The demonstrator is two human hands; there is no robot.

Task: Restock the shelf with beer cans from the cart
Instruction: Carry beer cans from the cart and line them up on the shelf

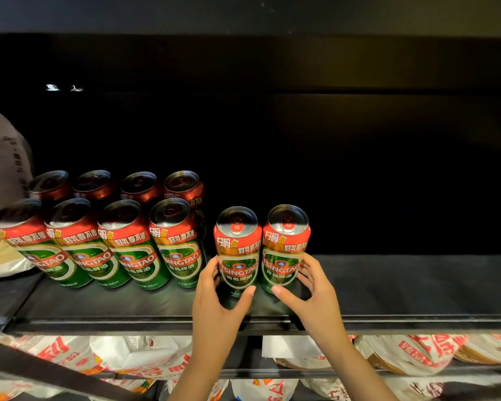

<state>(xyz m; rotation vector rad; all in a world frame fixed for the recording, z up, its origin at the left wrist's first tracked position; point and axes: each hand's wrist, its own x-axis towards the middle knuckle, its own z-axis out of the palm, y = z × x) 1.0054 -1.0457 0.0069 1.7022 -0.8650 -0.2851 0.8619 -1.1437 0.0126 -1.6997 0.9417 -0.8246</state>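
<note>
2 beer cans standing upright side by side near shelf (388, 287) front: L can (237, 250) being gripped by L hand (217, 299), R can (285, 244) by R hand (313, 290). 8 stocked cans (128, 235) sitting left; white bags (402, 354) lying below.

White bags (133, 358) with red print packed on lower level, more at right (417, 353). White tag (287, 346) hangs just under dark front rail. Pale printed sack (3, 157), possibly paper, at far left edge.
</note>
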